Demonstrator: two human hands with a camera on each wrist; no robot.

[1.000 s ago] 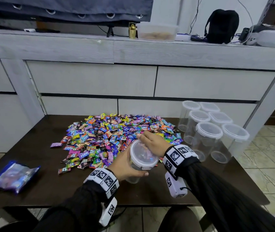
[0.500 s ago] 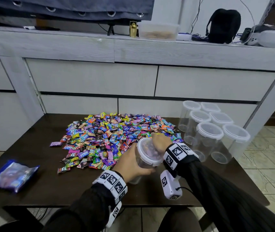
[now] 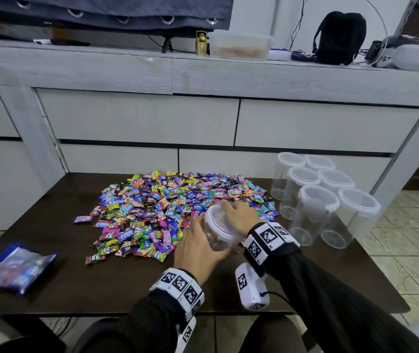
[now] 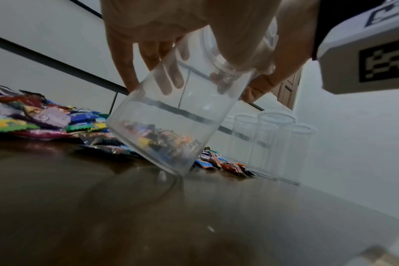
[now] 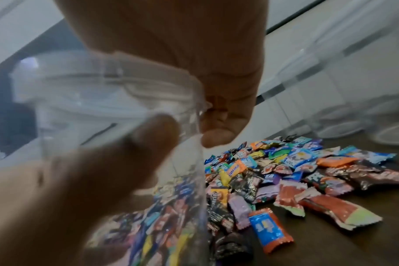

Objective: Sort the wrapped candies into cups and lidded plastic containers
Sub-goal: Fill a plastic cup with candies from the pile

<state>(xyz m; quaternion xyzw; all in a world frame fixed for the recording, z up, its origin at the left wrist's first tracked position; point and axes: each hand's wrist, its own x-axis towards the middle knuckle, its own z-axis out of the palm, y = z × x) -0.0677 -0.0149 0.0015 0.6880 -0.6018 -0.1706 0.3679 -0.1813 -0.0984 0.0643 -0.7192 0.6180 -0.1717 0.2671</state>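
Note:
A clear plastic container [image 3: 219,234] with a white lid is held tilted over the near edge of the candy pile [image 3: 167,207]. My left hand [image 3: 197,248] grips its body from the left. My right hand [image 3: 239,212] curls over the far rim of the lid [image 5: 98,86]. In the left wrist view the container [image 4: 171,126] leans with its lower edge at or just above the table [image 4: 148,216]. Candy colours show through its wall; whether any lie inside I cannot tell. Wrapped candies [image 5: 285,180] lie right behind it.
Several empty lidded containers [image 3: 318,200] stand in a cluster at the table's right. A blue bag [image 3: 14,268] lies at the near left. A grey drawer unit [image 3: 152,118] stands behind the dark table [image 3: 76,284]. Tiled floor [image 3: 407,250] lies to the right.
Both hands and the container have shifted right and slightly away. The container has tipped further, its lid now facing up and left. My right hand has slid toward the lid's far rim.

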